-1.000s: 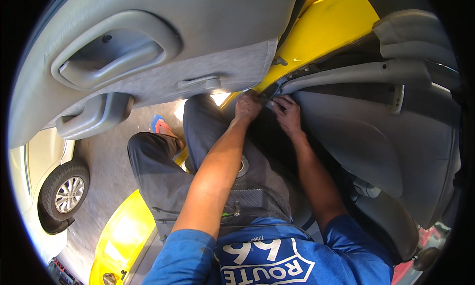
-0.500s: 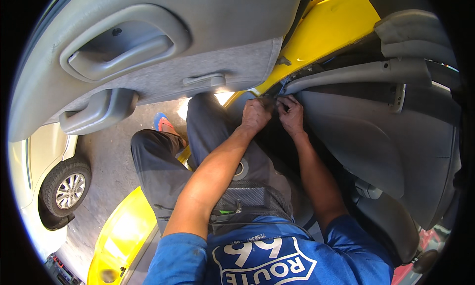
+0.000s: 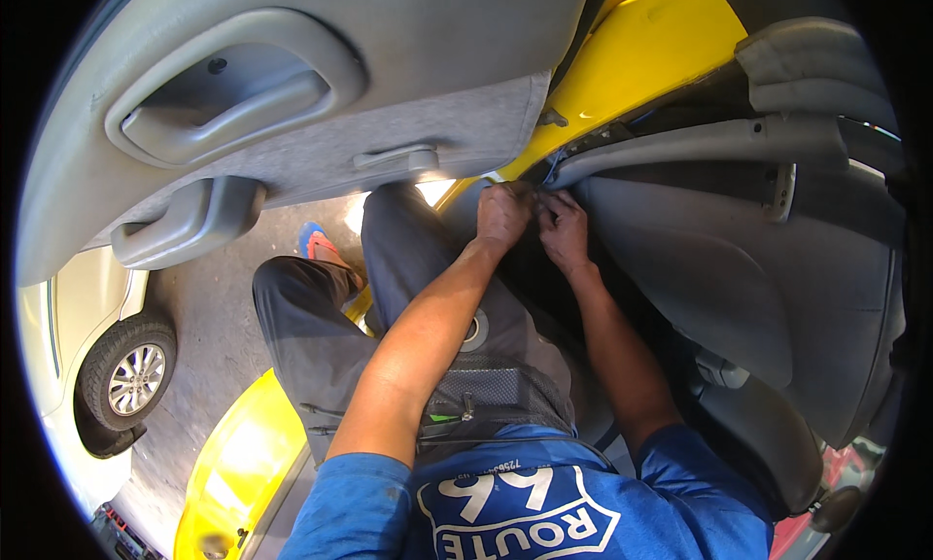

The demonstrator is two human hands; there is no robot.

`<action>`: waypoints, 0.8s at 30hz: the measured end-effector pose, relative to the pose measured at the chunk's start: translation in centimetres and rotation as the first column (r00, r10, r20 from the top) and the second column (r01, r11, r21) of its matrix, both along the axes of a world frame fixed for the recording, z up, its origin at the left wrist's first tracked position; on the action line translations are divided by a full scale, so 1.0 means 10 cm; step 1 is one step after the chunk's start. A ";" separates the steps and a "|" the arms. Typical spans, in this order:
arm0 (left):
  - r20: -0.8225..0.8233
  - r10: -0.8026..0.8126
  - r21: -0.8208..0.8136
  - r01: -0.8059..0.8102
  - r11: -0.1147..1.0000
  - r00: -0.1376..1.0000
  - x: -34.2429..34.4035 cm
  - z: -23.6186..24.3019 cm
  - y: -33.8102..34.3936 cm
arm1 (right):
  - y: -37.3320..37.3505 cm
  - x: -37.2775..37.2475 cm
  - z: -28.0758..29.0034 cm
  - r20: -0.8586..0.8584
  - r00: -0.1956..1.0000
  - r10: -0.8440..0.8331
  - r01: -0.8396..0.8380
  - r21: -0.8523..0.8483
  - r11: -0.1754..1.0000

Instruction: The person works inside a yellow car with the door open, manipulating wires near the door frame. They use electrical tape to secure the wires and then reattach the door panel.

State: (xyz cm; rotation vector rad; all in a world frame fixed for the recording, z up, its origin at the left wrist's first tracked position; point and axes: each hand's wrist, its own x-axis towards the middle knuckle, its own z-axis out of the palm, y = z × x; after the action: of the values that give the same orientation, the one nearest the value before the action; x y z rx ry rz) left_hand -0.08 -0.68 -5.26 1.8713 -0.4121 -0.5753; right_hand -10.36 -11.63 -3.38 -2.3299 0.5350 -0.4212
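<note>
My left hand (image 3: 503,213) is closed in a fist low beside the yellow car body (image 3: 622,79). Close to its right, my right hand (image 3: 564,231) has its fingers bent in a pinch, thumb side toward the left one. Whatever lies between the two is small, dark and mostly hidden by my fingers. Just beyond them, thin blue wires (image 3: 556,159) come out by the end of a long grey trim panel (image 3: 700,144). That panel stands loose along the yellow edge, over a dark gap.
An open grey door panel (image 3: 321,157) with handles spans the upper left. On the right is a large grey panel (image 3: 709,259) with a metal bracket (image 3: 782,192). A yellow panel (image 3: 238,463) lies at lower left, near another vehicle's wheel (image 3: 136,377).
My right hand has moved slightly left and down, nearer to my left hand. The left hand keeps its closed grip at almost the same place. The view has shifted a little.
</note>
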 end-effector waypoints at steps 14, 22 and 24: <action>-0.044 -0.130 -0.144 0.123 0.982 0.991 0.11 -0.20 -0.05 | -0.10 -0.08 -0.06 -0.129 0.943 -0.307 0.298 0.738 0.605; -0.303 -0.266 -0.151 0.230 0.962 0.915 0.15 -0.13 -0.01 | -0.14 0.10 0.14 -0.118 0.941 -0.317 0.268 0.833 0.484; -0.275 -0.275 -0.156 0.240 0.958 0.921 0.16 -0.12 -0.02 | -0.14 0.09 0.11 -0.087 0.946 -0.313 0.248 0.815 0.524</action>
State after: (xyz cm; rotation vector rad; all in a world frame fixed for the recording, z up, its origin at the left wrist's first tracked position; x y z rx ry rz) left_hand 1.55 -0.83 -6.48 1.5951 -0.4870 -0.9727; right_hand -9.42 -13.03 -2.28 -1.3022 0.8627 -0.2992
